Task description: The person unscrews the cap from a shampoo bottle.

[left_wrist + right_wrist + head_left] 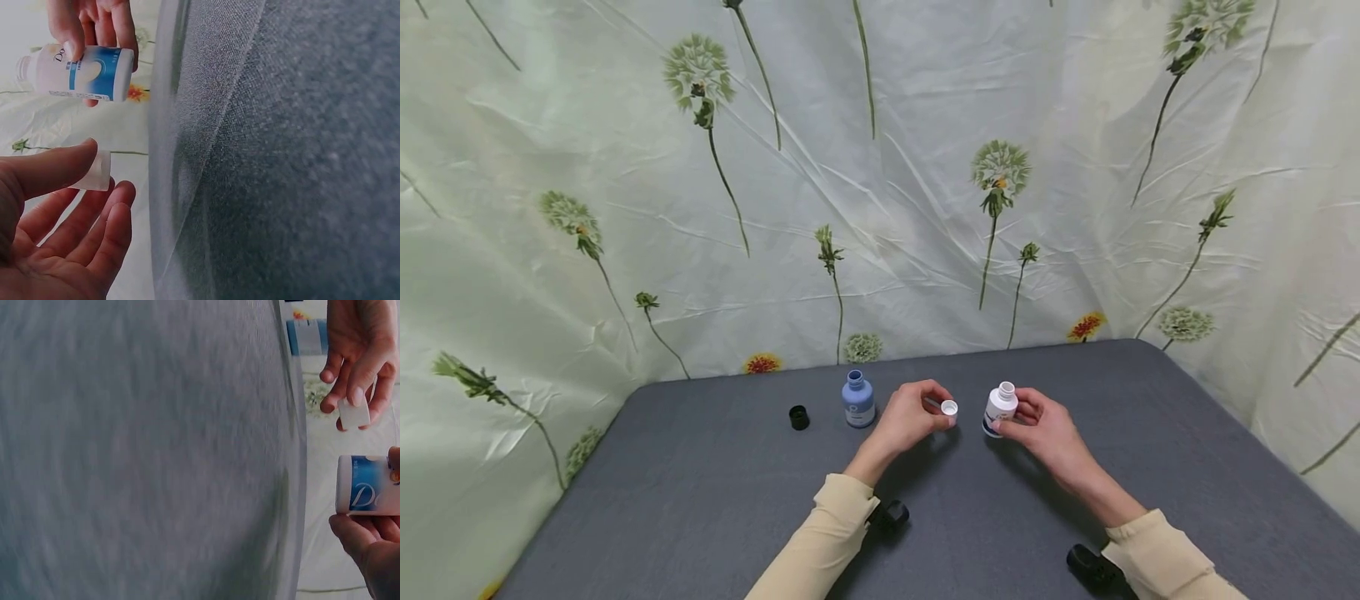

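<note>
Between thumb and fingers, my left hand (912, 414) pinches a small white cap (950, 408), its hollow side showing in the head view. My right hand (1051, 433) grips a white bottle (1001, 407) with a blue-patterned label; its neck is bare and points up. In the left wrist view the same bottle (84, 73) shows lettering and a blue band near its base. Cap and bottle are a short gap apart, the cap on the left. Left of my left hand, a blue bottle (858, 402) stands upright with an uncapped neck.
A black cap (799, 417) lies on the grey table (715, 483), left of the blue bottle. Behind the table's far edge hangs a pale curtain (910, 208) printed with dandelions. Dark wrist cameras sit under both sleeves (831, 533).
</note>
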Available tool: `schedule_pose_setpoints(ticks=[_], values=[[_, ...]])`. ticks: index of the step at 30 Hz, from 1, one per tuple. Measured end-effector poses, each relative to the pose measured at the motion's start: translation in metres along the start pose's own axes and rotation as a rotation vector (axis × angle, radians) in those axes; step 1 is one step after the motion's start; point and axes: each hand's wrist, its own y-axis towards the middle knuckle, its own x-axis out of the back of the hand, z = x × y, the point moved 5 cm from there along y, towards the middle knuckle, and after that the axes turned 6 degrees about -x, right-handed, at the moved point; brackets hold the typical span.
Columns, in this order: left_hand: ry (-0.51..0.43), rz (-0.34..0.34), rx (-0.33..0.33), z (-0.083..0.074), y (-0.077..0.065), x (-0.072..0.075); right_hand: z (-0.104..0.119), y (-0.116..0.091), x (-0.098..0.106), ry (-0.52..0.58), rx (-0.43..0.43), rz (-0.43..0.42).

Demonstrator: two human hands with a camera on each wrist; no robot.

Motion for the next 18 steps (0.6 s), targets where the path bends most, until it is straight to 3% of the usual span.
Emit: schedule_pose_setpoints(ticks=[6, 18], values=[[0.005, 0.003, 0.006, 0.004, 0.008, -0.009, -0.005, 0.008, 0.011, 0.019, 0.002, 0.029], [-0.002, 0.005, 0.040, 0.009, 0.023, -0.026, -0.007, 0.018, 0.029, -0.051, -0.010, 0.031]])
